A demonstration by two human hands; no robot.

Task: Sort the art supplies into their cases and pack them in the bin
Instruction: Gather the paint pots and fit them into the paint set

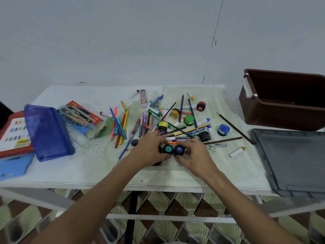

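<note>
Centre of the frame, low on the white table (70,171): left hand (149,152) curled round a teal-lidded paint pot (168,149), fingers and thumb gripping. Just beside it, right hand (195,154) pinching a blue-lidded paint pot (179,150), pots touching. Above them, a scatter of pencils (123,125). Brown bin (281,110) at right edge; blue pouch (47,132) at left.

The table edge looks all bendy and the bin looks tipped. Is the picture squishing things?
Yes: in the head view the wide lens bows the table edge and leans the brown bin at the right border; corners look soft and blurry; light is even, with only faint shadows under the hands.
</note>
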